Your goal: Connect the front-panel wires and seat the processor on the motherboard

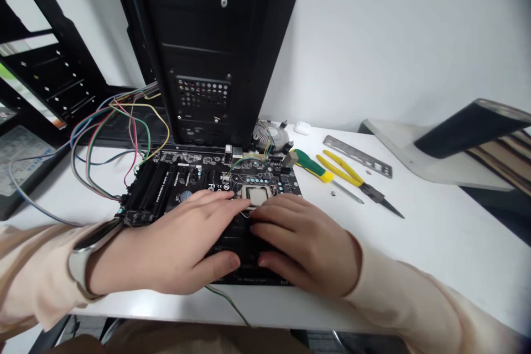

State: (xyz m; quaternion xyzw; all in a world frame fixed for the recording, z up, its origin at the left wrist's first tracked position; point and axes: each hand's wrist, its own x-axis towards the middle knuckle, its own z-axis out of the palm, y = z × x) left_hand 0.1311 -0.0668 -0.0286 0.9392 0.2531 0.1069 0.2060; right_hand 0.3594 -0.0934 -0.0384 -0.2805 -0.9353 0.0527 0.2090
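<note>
White worktop (435,254) supports a black motherboard (166,191) laid flat; left grip (174,249) and right grip (307,246) are held half open, fingers (219,202) resting on the board beside its CPU socket (256,196).

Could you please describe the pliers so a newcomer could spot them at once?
On the white desk, right of the motherboard, two tools lie together. The pliers have yellow handles and long dark pointed tips, unlike the neighbouring green-and-yellow screwdriver.

left hand (174,246) palm down, stretched rightward; right hand (307,246) palm down, curled, just beside it
</note>
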